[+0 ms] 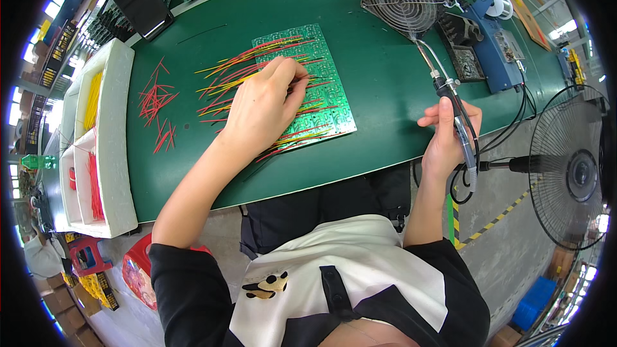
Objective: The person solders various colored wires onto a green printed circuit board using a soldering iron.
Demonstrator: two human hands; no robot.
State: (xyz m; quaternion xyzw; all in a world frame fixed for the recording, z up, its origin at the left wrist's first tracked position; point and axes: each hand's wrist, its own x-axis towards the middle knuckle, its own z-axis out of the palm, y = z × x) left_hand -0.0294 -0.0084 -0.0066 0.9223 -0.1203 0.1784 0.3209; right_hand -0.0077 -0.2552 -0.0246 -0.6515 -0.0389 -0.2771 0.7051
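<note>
A green circuit board (334, 99) lies on the bench, with rows of red, yellow and black wires (225, 67) sticking out past its left side. Over the middle of the board is my left hand (263, 99), its thumb and fingers pinched together among the wires. What sits between those fingertips is hidden. My right hand (447, 138), off the board to the right near the bench's front edge, is wrapped round a soldering iron (441, 83). The iron's metal tip and a thin feed tube point up and away, toward the fan grille.
Loose red wires (154, 99) lie left of the board, beside a white foam box (119, 154) holding yellow and red wires. At the back stand a square fan (402, 3), a blue soldering station (498, 45) and a phone (143, 5). A black floor fan (572, 170) stands right.
</note>
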